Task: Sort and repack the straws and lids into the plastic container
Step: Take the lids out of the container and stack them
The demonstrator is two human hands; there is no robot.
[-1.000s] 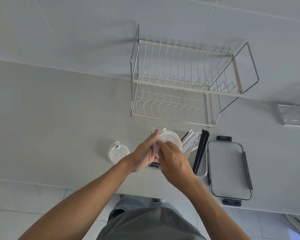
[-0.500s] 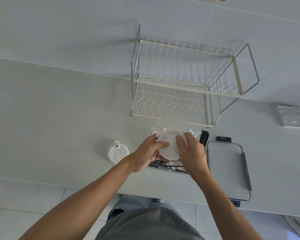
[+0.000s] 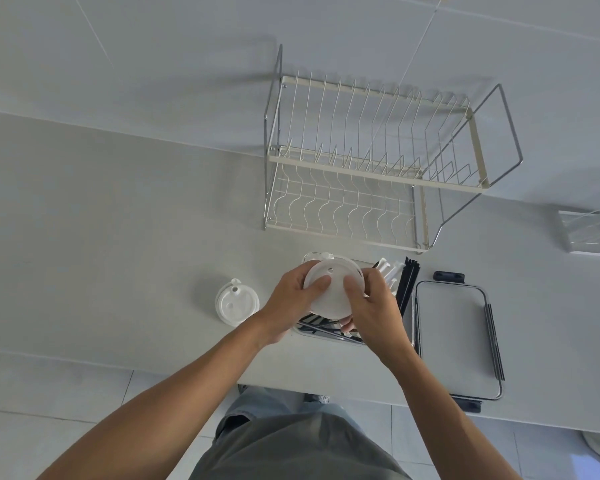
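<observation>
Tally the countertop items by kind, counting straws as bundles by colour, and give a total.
Round white cup lids: 2, one held in both hands, one lying on the counter
Clear plastic containers: 1
Container lids: 1
Straw bundles: 2, white and black
Wire dish racks: 1
Total: 7

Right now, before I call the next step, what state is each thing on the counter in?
Left hand: grips the held lid, thumb on top.
Right hand: grips the same lid.
Held lid: lifted above the container.
Plastic container: open, black and white straws inside.
Spare lid: flat on the counter, left of the container.
Container cover: off, lying to the right.
Dish rack: upright, no dishes.
</observation>
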